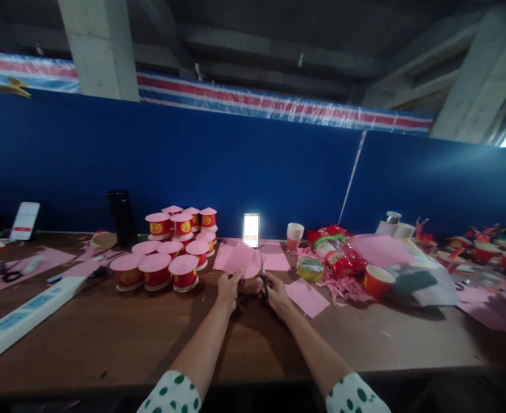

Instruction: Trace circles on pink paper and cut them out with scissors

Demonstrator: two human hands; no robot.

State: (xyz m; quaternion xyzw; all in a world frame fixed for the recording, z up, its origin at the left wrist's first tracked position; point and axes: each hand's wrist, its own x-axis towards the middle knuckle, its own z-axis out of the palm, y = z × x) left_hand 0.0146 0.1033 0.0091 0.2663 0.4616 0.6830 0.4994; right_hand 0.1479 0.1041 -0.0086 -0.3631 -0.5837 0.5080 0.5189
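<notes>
Left of centre in the frame you have a cluster of red cups (171, 252) on the table (128, 338), the back ones stacked on others; each is capped with a pink disc, so what is inside cannot be told; at right of centre an open red cup (377, 281) sits tilted among pink scraps, its mouth turned up and towards you, its inside pale and its contents unclear; a pale cup (295, 235) stands upright further back, near the blue wall.

At the middle of the frame your left hand (228, 287) pinches the lower edge of a pink paper (241, 259), fingers closed on it; the sheet spreads upward in the frame, away from you; your right hand (274, 289) is curled tight round the handles of the scissors (262, 269); their long axis runs almost straight up the frame, blades pointing away from you towards the wall and lying at the paper's right edge; whether the blades are parted cannot be told.
</notes>
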